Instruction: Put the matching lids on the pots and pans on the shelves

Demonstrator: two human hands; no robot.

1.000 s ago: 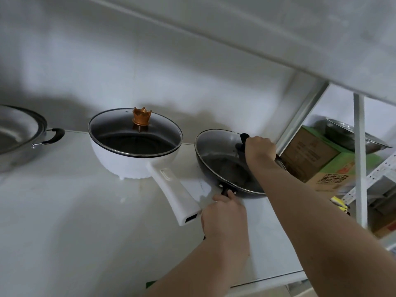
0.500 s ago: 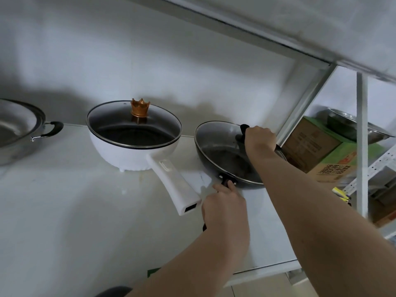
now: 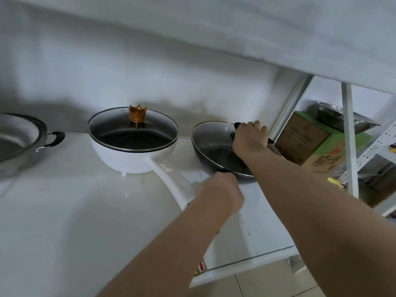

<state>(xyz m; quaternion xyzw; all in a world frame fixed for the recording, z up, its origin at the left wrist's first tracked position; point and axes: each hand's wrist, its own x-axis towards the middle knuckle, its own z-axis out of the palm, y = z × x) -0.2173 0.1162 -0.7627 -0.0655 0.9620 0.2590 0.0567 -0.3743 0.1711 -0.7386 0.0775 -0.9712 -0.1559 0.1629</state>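
On the white shelf (image 3: 64, 211), the white pan (image 3: 132, 157) wears a crown-knobbed glass lid (image 3: 132, 127). The black frying pan (image 3: 214, 155), seemingly empty, carries its glass lid (image 3: 212, 133), right hand (image 3: 249, 138) clasping the knob, left hand (image 3: 220, 192) closed around the pan handle. Both grips are unchanged from earlier. A steel pot (image 3: 19, 142) stands far left.

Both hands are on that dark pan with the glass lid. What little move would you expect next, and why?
Probably lowering the glass lid flat. The right hand grips its knob, and the lid looks tilted, far edge raised above the dark pan. The left hand steadies the pan's handle, so the pan shouldn't slide.
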